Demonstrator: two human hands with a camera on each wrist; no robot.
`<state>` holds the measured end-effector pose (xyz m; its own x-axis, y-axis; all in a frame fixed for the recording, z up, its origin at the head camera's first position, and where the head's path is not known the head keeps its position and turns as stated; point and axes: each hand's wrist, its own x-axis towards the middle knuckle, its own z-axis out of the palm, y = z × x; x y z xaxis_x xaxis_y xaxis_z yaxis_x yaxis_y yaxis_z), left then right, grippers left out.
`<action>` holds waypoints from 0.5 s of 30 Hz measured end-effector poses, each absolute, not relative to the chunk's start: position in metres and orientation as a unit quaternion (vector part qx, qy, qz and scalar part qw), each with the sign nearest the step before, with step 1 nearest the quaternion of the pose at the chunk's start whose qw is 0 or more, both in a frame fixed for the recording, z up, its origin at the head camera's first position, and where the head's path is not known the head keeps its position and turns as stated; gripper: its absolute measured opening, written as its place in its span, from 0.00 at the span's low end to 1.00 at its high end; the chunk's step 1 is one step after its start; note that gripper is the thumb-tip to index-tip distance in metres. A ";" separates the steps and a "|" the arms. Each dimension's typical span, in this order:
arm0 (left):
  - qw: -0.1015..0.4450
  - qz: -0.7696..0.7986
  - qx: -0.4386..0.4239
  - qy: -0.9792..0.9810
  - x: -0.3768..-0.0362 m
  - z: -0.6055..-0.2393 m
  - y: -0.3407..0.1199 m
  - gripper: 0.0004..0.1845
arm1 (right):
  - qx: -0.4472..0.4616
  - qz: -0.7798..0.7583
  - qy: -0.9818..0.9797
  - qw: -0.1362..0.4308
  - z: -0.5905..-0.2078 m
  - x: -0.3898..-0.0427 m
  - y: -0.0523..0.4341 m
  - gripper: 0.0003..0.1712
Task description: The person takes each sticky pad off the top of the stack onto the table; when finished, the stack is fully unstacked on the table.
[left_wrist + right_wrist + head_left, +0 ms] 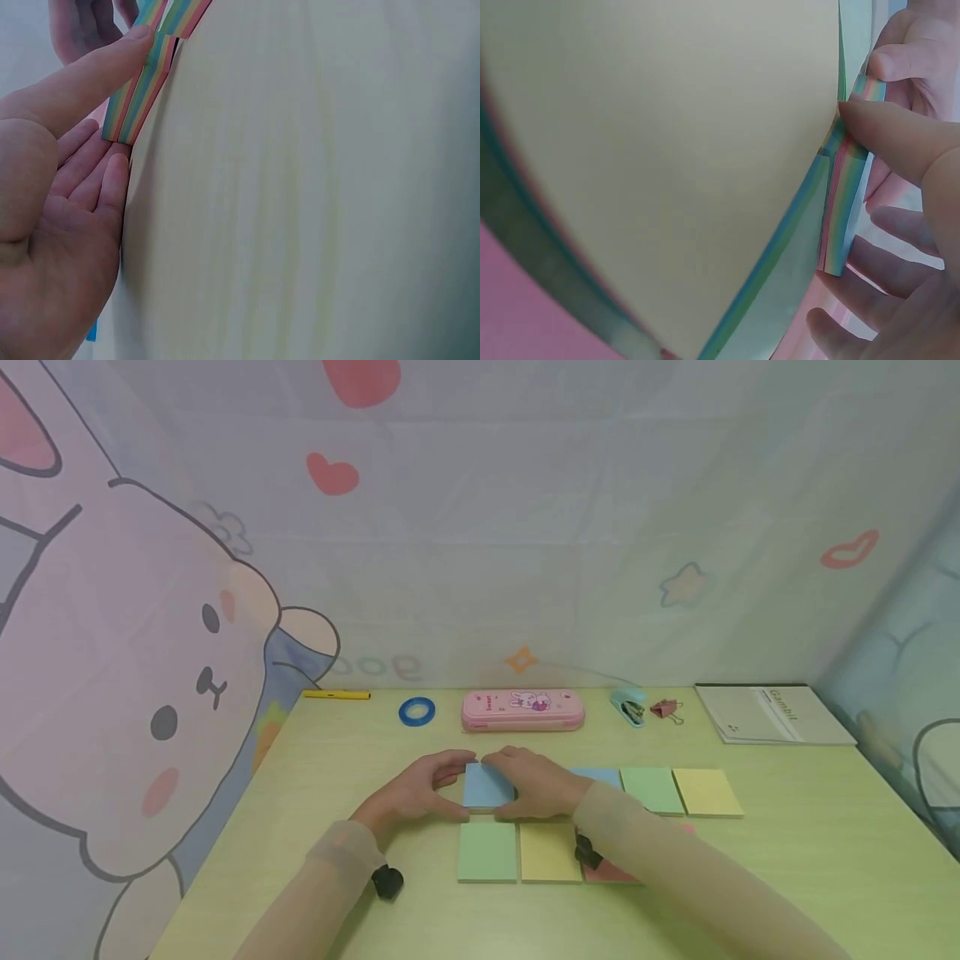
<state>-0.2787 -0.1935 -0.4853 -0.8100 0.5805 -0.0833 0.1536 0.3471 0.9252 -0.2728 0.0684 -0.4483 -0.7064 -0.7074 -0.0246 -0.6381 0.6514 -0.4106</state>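
A blue sticky-note pad [487, 787] lies on the pale green table [360, 827], and both hands hold it from its sides. My left hand [448, 789] grips its left side, fingers over the far edge and thumb at the near edge. My right hand [525, 787] grips the right side the same way. In the left wrist view the thumb [82, 75] presses the pad's rainbow-striped edge [142, 90]. From the right wrist, the thumb [900, 135] presses that striped edge [844, 202] too.
Green [487, 852], yellow [550, 852] and pink [611, 870] pads lie in front; blue [600, 775], green [651, 789] and yellow [707, 792] pads to the right. At the back are a pen [336, 695], tape ring [416, 711], pink pencil case [522, 710], stapler [628, 706], binder clip [666, 708] and booklet [772, 714].
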 end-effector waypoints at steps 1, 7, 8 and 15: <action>0.205 0.523 0.232 0.794 -0.279 -0.485 -0.194 0.49 | -0.373 -0.188 0.904 0.089 -0.449 -0.273 0.069 0.45; 0.209 0.526 0.236 0.790 -0.278 -0.484 -0.193 0.50 | -0.379 -0.183 0.905 0.064 -0.450 -0.277 0.075 0.45; 0.210 0.527 0.237 0.789 -0.278 -0.484 -0.194 0.50 | -0.378 -0.184 0.905 0.059 -0.449 -0.276 0.078 0.45; 0.209 0.527 0.245 0.787 -0.278 -0.485 -0.194 0.50 | -0.369 -0.212 0.904 0.031 -0.430 -0.266 0.120 0.43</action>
<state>-0.2781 -0.1937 -0.4848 -0.7934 0.6046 -0.0707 0.1649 0.3252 0.9312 -0.2657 0.1201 -0.4305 -0.7256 -0.6807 0.1010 -0.6547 0.6376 -0.4060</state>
